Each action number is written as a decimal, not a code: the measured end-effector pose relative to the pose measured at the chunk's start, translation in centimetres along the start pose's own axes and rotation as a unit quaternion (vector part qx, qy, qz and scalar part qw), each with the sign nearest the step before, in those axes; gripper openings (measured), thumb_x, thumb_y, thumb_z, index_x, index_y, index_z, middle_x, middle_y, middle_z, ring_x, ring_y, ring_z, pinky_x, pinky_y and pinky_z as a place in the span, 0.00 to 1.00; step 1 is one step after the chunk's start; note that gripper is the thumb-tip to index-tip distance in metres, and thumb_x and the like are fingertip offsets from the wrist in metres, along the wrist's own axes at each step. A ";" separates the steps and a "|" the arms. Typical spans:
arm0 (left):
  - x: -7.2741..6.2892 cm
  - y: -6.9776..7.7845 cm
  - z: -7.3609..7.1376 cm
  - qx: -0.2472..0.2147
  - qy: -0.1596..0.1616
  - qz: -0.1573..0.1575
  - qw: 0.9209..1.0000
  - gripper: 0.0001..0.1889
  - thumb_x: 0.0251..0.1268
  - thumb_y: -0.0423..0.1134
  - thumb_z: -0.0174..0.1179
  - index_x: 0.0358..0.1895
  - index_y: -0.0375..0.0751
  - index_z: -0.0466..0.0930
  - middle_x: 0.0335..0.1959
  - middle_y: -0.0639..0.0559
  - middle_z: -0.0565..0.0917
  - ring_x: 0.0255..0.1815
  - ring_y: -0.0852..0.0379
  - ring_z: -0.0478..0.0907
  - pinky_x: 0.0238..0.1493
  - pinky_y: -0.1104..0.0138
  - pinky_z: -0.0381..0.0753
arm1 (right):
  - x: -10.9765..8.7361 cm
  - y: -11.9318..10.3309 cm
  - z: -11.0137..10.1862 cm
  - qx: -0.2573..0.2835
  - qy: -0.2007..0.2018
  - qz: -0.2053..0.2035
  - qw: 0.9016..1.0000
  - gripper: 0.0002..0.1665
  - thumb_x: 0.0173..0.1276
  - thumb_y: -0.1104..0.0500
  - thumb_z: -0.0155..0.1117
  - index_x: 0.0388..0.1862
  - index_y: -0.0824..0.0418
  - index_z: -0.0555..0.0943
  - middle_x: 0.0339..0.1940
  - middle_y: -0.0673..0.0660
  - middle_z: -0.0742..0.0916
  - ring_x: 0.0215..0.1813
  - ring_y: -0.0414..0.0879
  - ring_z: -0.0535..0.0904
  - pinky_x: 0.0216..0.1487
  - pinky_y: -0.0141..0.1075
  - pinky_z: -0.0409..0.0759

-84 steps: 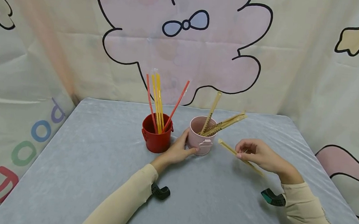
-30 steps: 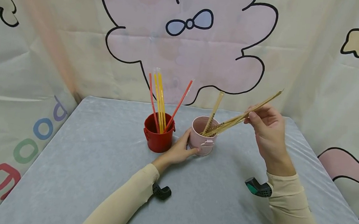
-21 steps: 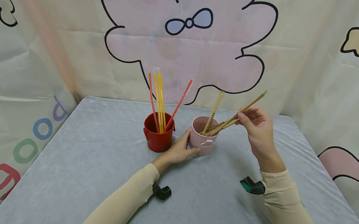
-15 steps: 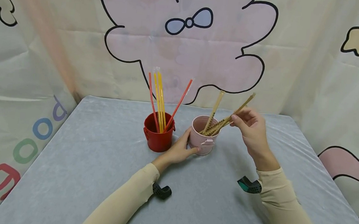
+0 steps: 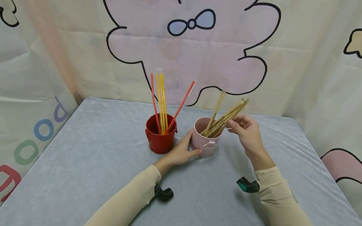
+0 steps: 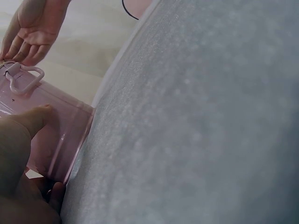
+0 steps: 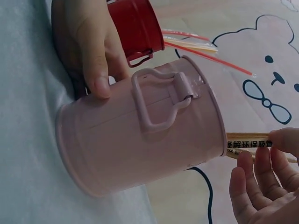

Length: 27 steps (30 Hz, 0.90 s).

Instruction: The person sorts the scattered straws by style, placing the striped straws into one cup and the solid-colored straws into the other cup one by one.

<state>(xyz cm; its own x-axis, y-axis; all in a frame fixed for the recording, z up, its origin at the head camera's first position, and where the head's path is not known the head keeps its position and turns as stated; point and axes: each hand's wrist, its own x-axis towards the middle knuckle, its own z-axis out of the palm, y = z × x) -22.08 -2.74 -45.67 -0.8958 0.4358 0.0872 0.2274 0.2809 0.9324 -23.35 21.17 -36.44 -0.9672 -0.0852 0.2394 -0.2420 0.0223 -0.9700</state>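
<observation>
My left hand (image 5: 177,154) holds the pink bucket (image 5: 200,143) from its left side, thumb across the front; the left wrist view shows the thumb (image 6: 30,121) on the bucket wall. Several straws in tan printed wrappers (image 5: 229,115) lean out of this bucket, mostly to the right. Just right of the rim, my right hand (image 5: 247,135) pinches a wrapped straw whose lower end is inside the bucket. In the right wrist view, thumb and fingertips meet on the printed wrapper (image 7: 247,140). The straws' lower ends are hidden by the bucket wall.
A red bucket (image 5: 158,145) stands close to the left of the pink one, holding red and yellow straws (image 5: 163,104) in clear wrappers. Both stand on a grey cloth-covered table (image 5: 100,149). A printed curtain (image 5: 61,38) hangs behind and at the sides.
My right hand has brought a wrapped straw from low on the right up and into the pink bucket, then moved left and down, tilting it steeper. My left hand has stayed.
</observation>
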 end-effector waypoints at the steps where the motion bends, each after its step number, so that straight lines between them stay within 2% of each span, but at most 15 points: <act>1: 0.0 0.0 0.0 0.000 0.001 0.002 1.000 0.45 0.69 0.41 0.64 0.81 0.53 0.45 0.82 0.52 0.55 0.84 0.56 0.50 0.83 0.54 0.53 | 0.0 0.1 0.0 -0.002 0.000 0.006 1.000 0.04 0.73 0.67 0.61 0.41 0.59 0.78 0.31 0.42 0.88 0.35 0.35 0.86 0.40 0.26 0.85; 3: 0.0 0.0 0.0 0.000 0.002 0.006 1.000 0.44 0.69 0.41 0.64 0.81 0.54 0.46 0.82 0.53 0.55 0.84 0.57 0.50 0.83 0.54 0.53 | 0.1 0.3 0.0 -0.004 0.000 0.015 1.000 0.04 0.74 0.66 0.61 0.41 0.58 0.78 0.31 0.42 0.88 0.35 0.34 0.86 0.41 0.26 0.85; 10: -1.3 3.4 -0.9 -0.019 -0.015 -0.004 1.000 0.43 0.68 0.34 0.63 0.81 0.42 0.47 0.81 0.44 0.56 0.84 0.49 0.51 0.83 0.51 0.52 | 0.2 0.8 -0.1 0.005 -0.008 0.021 1.000 0.05 0.73 0.66 0.61 0.41 0.57 0.78 0.32 0.42 0.88 0.36 0.35 0.86 0.41 0.27 0.85; 18: -1.5 3.7 -0.8 -0.011 -0.011 -0.003 1.000 0.42 0.69 0.34 0.63 0.80 0.41 0.48 0.81 0.43 0.56 0.84 0.48 0.51 0.83 0.51 0.52 | 0.3 1.2 -0.1 -0.017 -0.017 0.038 0.999 0.05 0.73 0.65 0.61 0.44 0.57 0.78 0.32 0.41 0.87 0.36 0.34 0.85 0.42 0.27 0.85; 27: -1.5 3.6 -0.9 -0.009 -0.015 -0.001 1.000 0.43 0.69 0.35 0.63 0.81 0.42 0.47 0.81 0.43 0.56 0.84 0.48 0.51 0.83 0.50 0.52 | 0.5 1.7 -0.2 -0.013 -0.029 0.058 0.998 0.03 0.73 0.64 0.63 0.43 0.59 0.78 0.32 0.41 0.88 0.36 0.34 0.85 0.41 0.27 0.85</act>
<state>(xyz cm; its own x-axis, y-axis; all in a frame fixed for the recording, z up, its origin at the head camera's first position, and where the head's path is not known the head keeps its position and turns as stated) -20.27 -3.11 -42.10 -0.8838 0.4618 0.0751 0.2186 0.2657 0.9390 -24.23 21.33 -37.92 -0.9829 -0.1377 0.1224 -0.1318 0.0609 -0.9894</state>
